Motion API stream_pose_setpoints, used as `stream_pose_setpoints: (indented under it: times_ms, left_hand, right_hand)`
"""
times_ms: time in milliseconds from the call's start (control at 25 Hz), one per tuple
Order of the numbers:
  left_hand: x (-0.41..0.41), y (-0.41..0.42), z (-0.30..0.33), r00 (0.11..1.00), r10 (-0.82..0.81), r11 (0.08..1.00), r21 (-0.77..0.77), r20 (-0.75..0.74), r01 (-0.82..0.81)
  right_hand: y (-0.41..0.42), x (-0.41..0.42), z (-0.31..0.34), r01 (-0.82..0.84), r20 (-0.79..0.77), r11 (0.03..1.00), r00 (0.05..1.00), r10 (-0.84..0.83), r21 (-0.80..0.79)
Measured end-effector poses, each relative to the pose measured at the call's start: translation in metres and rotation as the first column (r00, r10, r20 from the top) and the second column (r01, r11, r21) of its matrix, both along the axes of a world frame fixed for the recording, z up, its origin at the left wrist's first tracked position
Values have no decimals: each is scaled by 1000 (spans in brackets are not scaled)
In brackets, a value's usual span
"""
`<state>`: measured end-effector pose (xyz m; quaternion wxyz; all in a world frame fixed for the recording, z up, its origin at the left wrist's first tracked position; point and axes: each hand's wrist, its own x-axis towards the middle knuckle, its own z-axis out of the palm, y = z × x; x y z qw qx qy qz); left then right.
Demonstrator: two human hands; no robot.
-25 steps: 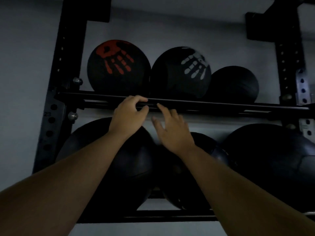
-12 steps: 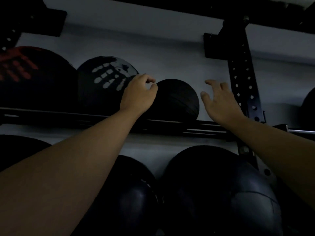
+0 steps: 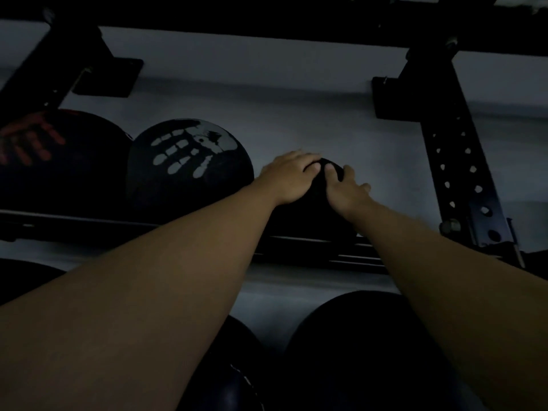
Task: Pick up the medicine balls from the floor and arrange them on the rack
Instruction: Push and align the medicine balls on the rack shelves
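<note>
I am reaching up to the upper rail [image 3: 311,243] of the rack with both arms, and my left hand [image 3: 289,176] is lying flat and curved over the top left of the small plain black ball [image 3: 308,215], fingers spread rather than closed, while my right hand [image 3: 345,188] is cupping its top right, thumb toward the left hand, so I am pressing on it more than gripping it. The ball is sitting on the rail just right of the ball with the white handprint [image 3: 189,164], apparently touching it, with the red handprint ball [image 3: 56,155] further left and larger balls [image 3: 355,351] resting on the tier below. What is worrying me is the open stretch of rail between this ball and the upright [image 3: 453,161]: I am judging that if I am pushing unevenly, or letting go too soon, it could roll right or tip forward off the rail toward me. The light is poor, and I cannot tell how deeply the ball is sitting between the bars.
</note>
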<state>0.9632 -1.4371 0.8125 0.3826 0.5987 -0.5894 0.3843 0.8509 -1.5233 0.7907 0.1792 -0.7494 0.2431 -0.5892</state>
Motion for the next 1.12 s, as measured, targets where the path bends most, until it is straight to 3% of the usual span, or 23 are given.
stream_pose_setpoints:
  times_ms: [240,520,640,720,880,1000,1120]
  left_hand:
    - [19,-15,-5,998,3,997,-80,63,2]
    - [15,-10,-17,998,-6,997,-82,64,12]
    - [19,13,-20,982,127,992,-34,140,-123]
    - [27,37,-16,951,264,961,-128,159,-245]
    - [77,114,-5,942,329,846,-421,-71,-327]
    - [130,170,-5,933,330,842,-401,-144,-360]
    - [179,206,-10,931,315,887,-292,-186,-359]
  right_hand:
    - [-9,23,-1,36,123,997,992,-28,-66]
    - [-20,11,7,35,-6,986,999,-36,-161]
    - [-10,7,15,65,-85,956,992,-93,-286]
    - [8,14,24,81,-123,923,983,-136,-375]
    - [76,63,46,-80,-158,854,987,-2,-513]
    - [129,113,47,-142,-154,820,986,66,-554]
    - [165,161,37,-54,-106,816,994,-8,-575]
